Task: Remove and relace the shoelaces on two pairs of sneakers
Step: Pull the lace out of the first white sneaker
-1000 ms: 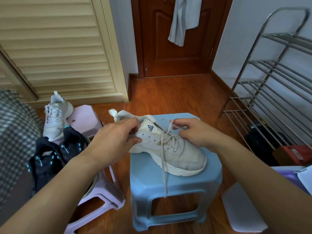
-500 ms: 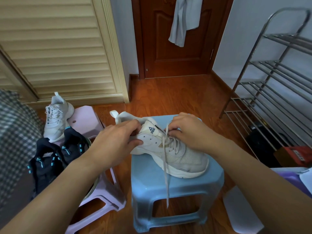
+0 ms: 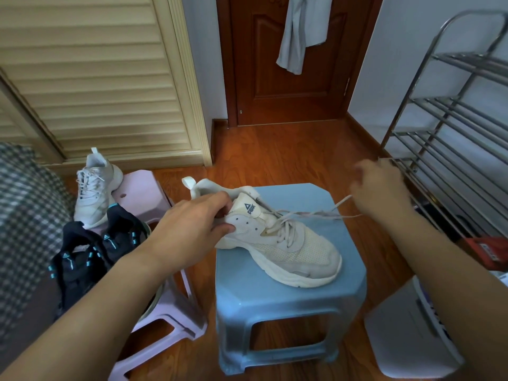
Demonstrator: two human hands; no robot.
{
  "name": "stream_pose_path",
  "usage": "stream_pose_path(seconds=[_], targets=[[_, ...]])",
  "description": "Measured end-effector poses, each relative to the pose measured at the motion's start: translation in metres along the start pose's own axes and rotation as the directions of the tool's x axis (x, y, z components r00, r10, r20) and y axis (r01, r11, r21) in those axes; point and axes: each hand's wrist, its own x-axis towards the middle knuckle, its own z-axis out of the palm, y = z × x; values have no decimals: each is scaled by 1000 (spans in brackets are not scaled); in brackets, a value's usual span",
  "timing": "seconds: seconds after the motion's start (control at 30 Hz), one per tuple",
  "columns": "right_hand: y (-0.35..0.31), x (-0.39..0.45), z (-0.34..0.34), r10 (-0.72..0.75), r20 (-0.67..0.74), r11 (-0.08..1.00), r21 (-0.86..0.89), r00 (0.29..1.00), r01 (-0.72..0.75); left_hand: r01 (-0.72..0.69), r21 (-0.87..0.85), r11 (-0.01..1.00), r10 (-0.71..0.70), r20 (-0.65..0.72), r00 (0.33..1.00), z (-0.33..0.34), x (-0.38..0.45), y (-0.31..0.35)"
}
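A cream sneaker [image 3: 288, 243] lies on a blue plastic stool [image 3: 277, 301], toe toward the lower right. My left hand [image 3: 192, 229] grips the sneaker's heel collar beside the tongue. My right hand [image 3: 382, 188] is raised to the right of the shoe and blurred. It is closed on the cream shoelace [image 3: 316, 214], which stretches taut from the upper eyelets out to that hand. The lower eyelets remain laced. A second cream sneaker [image 3: 94, 188] stands on a pink stool [image 3: 143, 188] at the left. A pair of black sneakers with teal accents [image 3: 88, 254] sits in front of it.
A metal shoe rack [image 3: 453, 138] stands at the right, with a red box [image 3: 489, 251] beneath it. A white container [image 3: 409, 334] sits at the lower right. Checkered fabric [image 3: 24, 215] fills the left edge. A brown door [image 3: 288, 59] and a louvred closet door [image 3: 96, 78] lie behind.
My right hand has left the shoe's top eyelets and swung up and to the right, drawing the lace out taut. The hanging lace end no longer dangles over the stool's front.
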Motion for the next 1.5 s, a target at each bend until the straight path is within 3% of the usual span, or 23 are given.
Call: stream_pose_path(seconds=[0.03, 0.1, 0.17, 0.27, 0.47, 0.57, 0.67, 0.73, 0.8, 0.87, 1.03, 1.13, 1.2, 1.27, 1.37, 1.5], targets=[[-20, -11, -4, -165, 65, 981, 111, 984, 157, 8, 1, 1000, -8, 4, 1000, 0, 1, 0], [-59, -48, -6, -472, 212, 865, 300, 856, 403, 20, -4, 1000, -19, 12, 1000, 0, 0, 1], [-78, -75, 5, -612, 253, 783, 331, 750, 527, 21, -3, 1000, -21, 12, 1000, 0, 0, 0], [-85, -81, 17, -592, 214, 805, 217, 777, 553, 20, -7, 1000, -20, 1, 1000, 0, -1, 2], [-84, -73, 25, -569, 248, 808, 344, 784, 477, 19, 7, 1000, -19, -13, 1000, 1, -2, 2], [-83, -69, 22, -672, 173, 738, 233, 720, 633, 37, 28, 999, -37, -7, 999, 1, 1, 4], [-62, -72, 6, -798, 117, 600, 72, 591, 796, 85, 36, 996, -85, -12, 996, 0, 4, 7], [-40, -72, -11, -756, 152, 654, 135, 637, 744, 110, 17, 994, -110, -13, 994, -2, 5, 8], [-27, -71, -17, -675, 114, 733, 212, 729, 646, 104, 24, 994, -104, -6, 995, -2, 4, 10], [-35, -75, -7, -637, 70, 755, 261, 768, 602, 94, 56, 994, -94, -3, 996, -2, 3, 13], [-66, -76, 33, -647, 68, 742, 284, 759, 607, 113, 41, 993, -114, 23, 993, -4, 5, 17], [-67, -69, 32, -730, 15, 675, 170, 683, 718, 125, 59, 990, -125, 3, 992, -1, 3, 20], [-66, -70, 27, -792, 20, 609, 76, 610, 789, 138, 75, 988, -135, -33, 990, 2, 3, 22], [-54, -72, 19, -810, 76, 584, 21, 581, 811, 142, 65, 988, -138, -56, 989, 3, 4, 23], [-19, -63, -2, -732, 196, 677, 89, 653, 731, 125, 22, 992, -125, -18, 992, 5, 5, 27], [-39, -70, -15, -716, 265, 696, 206, 646, 688, 97, 26, 995, -96, -21, 995, 14, 6, 36]])
